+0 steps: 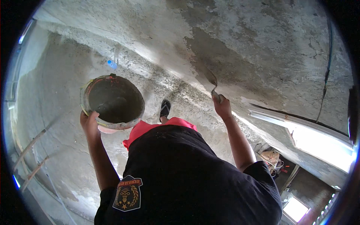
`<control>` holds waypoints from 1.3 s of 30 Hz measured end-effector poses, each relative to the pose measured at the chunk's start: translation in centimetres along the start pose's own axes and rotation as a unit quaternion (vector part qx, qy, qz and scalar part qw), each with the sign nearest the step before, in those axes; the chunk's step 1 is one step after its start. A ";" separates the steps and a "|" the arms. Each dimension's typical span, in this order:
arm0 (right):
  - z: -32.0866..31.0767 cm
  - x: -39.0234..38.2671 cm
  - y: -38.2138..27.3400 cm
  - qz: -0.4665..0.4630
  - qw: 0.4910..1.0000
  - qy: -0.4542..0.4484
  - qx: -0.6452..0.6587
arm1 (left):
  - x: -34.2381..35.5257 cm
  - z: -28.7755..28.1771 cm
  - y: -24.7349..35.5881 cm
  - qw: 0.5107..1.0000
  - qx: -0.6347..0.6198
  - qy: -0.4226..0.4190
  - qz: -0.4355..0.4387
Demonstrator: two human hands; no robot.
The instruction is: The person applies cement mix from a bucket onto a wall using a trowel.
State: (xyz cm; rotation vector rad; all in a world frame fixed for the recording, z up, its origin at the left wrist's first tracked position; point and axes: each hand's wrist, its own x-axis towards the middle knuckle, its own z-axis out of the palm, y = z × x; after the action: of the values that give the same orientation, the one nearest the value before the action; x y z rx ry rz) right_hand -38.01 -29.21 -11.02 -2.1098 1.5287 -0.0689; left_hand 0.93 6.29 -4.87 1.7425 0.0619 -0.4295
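Observation:
My left hand (90,122) grips the near left rim of a round bucket (139,107), thumb over the edge. Grey wet mortar (114,98) lies inside it, and the bucket's rim is crusted with the same stuff. Out to the right, my right hand (222,107) is closed round the handle of a trowel (213,79). The trowel's blade is up at the rough plaster wall (240,48), by a darker damp patch; whether it touches the wall I cannot tell.
A blue-capped plastic bottle (112,64) lies beyond the bucket. My sandalled foot (165,108) stands on the grey floor. Wooden poles (32,144) jut in at the left. A bright window opening (322,144) and a dark cable (328,63) are on the right, with clutter (273,159) below.

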 end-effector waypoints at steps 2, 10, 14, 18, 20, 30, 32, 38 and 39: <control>-0.1 1.7 -1.5 -0.015 0.999 -0.028 -0.037 | 0.7 0.2 -0.2 0.999 0.028 -0.022 0.016; 0.6 -0.6 0.7 0.056 0.998 0.021 -0.018 | 2.3 -0.1 0.3 0.999 0.023 -0.023 0.002; 0.9 0.4 -1.3 0.015 0.998 0.016 -0.052 | 3.0 -0.2 0.9 0.999 0.011 -0.037 0.023; -0.3 3.4 -2.0 0.005 0.994 0.037 -0.107 | 3.5 -0.2 1.5 0.999 0.012 -0.038 0.028; -0.8 1.8 -2.6 0.059 0.995 0.022 -0.081 | 3.2 -0.4 1.5 0.999 0.018 -0.029 0.027; 1.4 2.6 -1.3 0.008 0.997 0.048 -0.059 | 3.7 -0.7 0.7 0.999 0.001 -0.048 0.011; 0.6 3.7 0.3 -0.004 0.998 0.054 -0.029 | 3.5 -0.6 0.9 0.998 0.007 -0.055 0.010; 0.6 -0.2 1.0 0.006 0.993 0.112 -0.022 | 3.1 -0.5 0.9 0.998 0.000 -0.054 0.016; 0.3 -0.4 -0.1 0.004 0.996 0.085 -0.040 | 2.8 -0.6 0.9 0.998 -0.014 -0.052 0.014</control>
State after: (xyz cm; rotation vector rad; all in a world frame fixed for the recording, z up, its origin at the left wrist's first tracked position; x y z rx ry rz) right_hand -37.93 -28.71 -11.10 -2.2078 1.6632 -0.1916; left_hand 3.91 6.14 -4.78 1.6893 -0.0297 -0.4957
